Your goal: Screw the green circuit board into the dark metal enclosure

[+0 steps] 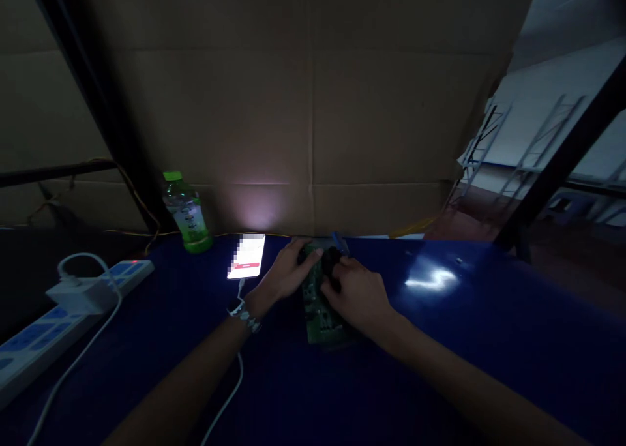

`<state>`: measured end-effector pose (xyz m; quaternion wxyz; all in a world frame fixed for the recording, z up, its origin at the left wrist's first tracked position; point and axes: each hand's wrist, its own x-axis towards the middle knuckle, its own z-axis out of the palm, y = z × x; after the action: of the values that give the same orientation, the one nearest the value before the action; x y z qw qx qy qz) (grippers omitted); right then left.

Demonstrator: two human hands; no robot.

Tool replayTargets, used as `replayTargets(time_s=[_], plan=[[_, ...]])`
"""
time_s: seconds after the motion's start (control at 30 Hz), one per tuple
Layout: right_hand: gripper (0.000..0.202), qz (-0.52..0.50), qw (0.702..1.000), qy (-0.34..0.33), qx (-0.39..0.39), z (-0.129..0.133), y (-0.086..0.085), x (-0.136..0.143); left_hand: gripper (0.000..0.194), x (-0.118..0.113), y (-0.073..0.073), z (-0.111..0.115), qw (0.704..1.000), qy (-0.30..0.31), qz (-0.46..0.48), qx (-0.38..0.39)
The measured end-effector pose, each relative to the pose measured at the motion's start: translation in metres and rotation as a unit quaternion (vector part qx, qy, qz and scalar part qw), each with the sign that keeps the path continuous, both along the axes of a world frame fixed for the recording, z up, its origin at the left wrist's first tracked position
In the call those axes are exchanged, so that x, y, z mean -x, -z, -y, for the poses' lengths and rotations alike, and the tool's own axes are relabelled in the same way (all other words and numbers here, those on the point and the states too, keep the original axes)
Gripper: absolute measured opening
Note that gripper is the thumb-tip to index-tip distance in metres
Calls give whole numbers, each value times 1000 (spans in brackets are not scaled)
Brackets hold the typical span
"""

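A green circuit board (325, 332) with small parts on it lies on the blue tabletop in front of me. My left hand (289, 270), a metal watch (244, 314) at its wrist, grips the far left edge of the board, thumb on top. On the right, my right hand (359, 293) has its fingers closed around a dark rounded piece (331, 261) over the board's upper part. Dim light hides what that piece is and whether it is fixed to the board. A small blue object (338, 240) lies just beyond it, partly covered.
Left of the board, a lit phone (247, 257) is plugged into a white cable (235, 387). A green-capped bottle (188, 214) stands behind it. A white power strip (49, 328) with a charger (81, 295) runs along the left. Cardboard (313, 107) walls the back.
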<state>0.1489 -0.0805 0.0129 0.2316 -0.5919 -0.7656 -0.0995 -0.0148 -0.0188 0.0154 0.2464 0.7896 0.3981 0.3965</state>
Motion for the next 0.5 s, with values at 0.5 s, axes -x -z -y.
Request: replayTargets(time_s=[0.5], plan=[[7, -308, 938, -159, 4, -8, 3, -15, 76, 5, -9, 13, 938, 289, 58, 182]])
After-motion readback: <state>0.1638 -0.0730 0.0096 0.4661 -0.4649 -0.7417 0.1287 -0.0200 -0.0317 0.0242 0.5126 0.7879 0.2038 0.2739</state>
